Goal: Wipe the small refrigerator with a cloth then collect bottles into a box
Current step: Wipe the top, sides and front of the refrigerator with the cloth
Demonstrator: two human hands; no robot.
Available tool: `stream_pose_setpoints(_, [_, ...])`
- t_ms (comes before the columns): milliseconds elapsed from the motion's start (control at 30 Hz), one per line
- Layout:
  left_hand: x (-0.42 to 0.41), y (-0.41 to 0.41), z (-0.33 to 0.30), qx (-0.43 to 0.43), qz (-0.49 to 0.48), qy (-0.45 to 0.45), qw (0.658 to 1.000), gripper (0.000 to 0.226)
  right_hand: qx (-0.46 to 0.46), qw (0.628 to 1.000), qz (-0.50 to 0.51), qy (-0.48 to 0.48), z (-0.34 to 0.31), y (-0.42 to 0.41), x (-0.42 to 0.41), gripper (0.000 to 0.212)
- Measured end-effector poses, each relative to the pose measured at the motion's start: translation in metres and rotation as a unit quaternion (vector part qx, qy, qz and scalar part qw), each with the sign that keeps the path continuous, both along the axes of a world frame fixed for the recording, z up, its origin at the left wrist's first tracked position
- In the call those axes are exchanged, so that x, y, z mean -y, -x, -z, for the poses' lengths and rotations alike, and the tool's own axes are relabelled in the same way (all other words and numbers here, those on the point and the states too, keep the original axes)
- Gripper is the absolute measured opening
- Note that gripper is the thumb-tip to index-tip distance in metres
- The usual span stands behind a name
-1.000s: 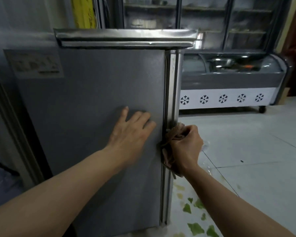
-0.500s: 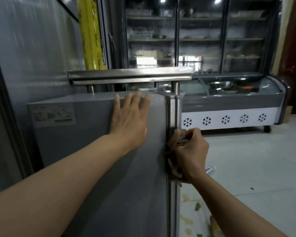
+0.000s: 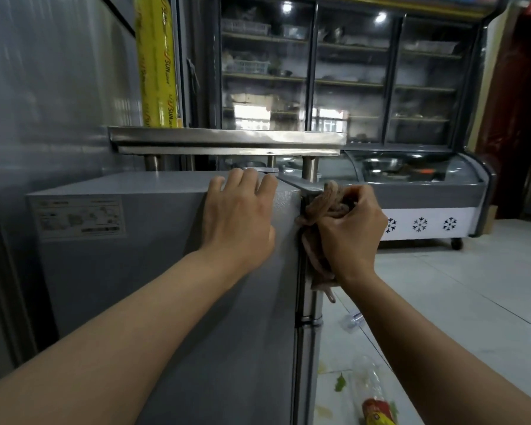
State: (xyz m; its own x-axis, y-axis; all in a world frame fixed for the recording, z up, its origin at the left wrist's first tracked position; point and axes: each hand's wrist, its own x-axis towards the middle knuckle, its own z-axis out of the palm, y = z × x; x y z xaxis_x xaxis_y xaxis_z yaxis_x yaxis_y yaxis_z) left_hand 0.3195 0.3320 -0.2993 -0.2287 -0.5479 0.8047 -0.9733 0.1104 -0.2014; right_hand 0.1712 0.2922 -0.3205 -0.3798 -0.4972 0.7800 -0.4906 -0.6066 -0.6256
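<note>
The small grey refrigerator [image 3: 141,271] fills the left and centre, seen from its side. My left hand [image 3: 239,219] lies flat near its top corner, fingers hooked over the top edge. My right hand [image 3: 347,231] grips a bunched brown cloth [image 3: 319,210] against the front edge strip at the fridge's upper corner; a tail of cloth hangs below the fist. A clear plastic bottle with a red label [image 3: 371,394] lies on the floor at the bottom right. A smaller clear bottle [image 3: 353,320] lies on the floor behind my right forearm.
A steel shelf [image 3: 227,142] stands on posts just above the fridge top. A yellow roll of wrap [image 3: 157,62] leans behind it. A chest freezer with snowflake marks [image 3: 436,210] and glass-door coolers [image 3: 334,72] stand behind. White tiled floor [image 3: 472,302] lies right.
My right hand slid the cloth up the front edge strip to the top corner. My left hand moved up the side panel to the top edge. The view tilted upward.
</note>
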Motion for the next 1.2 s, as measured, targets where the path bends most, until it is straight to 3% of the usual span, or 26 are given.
stream_pose_setpoints(167, [0.002, 0.000, -0.002, -0.007, 0.012, 0.015, 1.000, 0.041, -0.088, 0.994, 0.042, 0.059, -0.008, 0.000, 0.005, 0.024])
stream_pose_setpoints(367, [0.001, 0.003, -0.010, -0.055, 0.020, 0.009, 0.998, 0.025, -0.122, 0.992, -0.034, 0.028, -0.020, 0.014, 0.000, 0.014])
stream_pose_setpoints(567, [-0.008, 0.007, -0.028, -0.065, 0.001, -0.088, 0.994, 0.027, -0.060, 0.982, -0.108, -0.145, -0.048, 0.028, -0.011, 0.018])
stream_pose_setpoints(733, [-0.016, 0.009, -0.056, -0.067, -0.006, -0.212, 0.975, 0.030, -0.080, 0.915, -0.140, -0.369, -0.075, 0.044, -0.021, 0.028])
stream_pose_setpoints(867, [-0.028, 0.008, -0.090, -0.050, -0.014, -0.378, 0.924, 0.039, -0.103, 0.860, -0.160, -0.473, -0.105, 0.052, -0.038, 0.031])
stream_pose_setpoints(1000, [-0.047, 0.003, -0.121, -0.074, -0.019, -0.584, 0.808, 0.068, -0.019, 0.838, -0.187, -0.512, -0.157, 0.063, -0.061, 0.031])
stream_pose_setpoints(1133, [-0.065, 0.016, -0.182, -0.188, 0.064, -0.584, 0.787, 0.063, 0.019, 0.828, -0.213, -0.519, -0.225, 0.078, -0.090, 0.030])
stream_pose_setpoints(1200, [-0.068, 0.030, -0.216, -0.264, 0.114, -0.585, 0.758, 0.062, 0.017, 0.820, -0.222, -0.527, -0.257, 0.087, -0.105, 0.029])
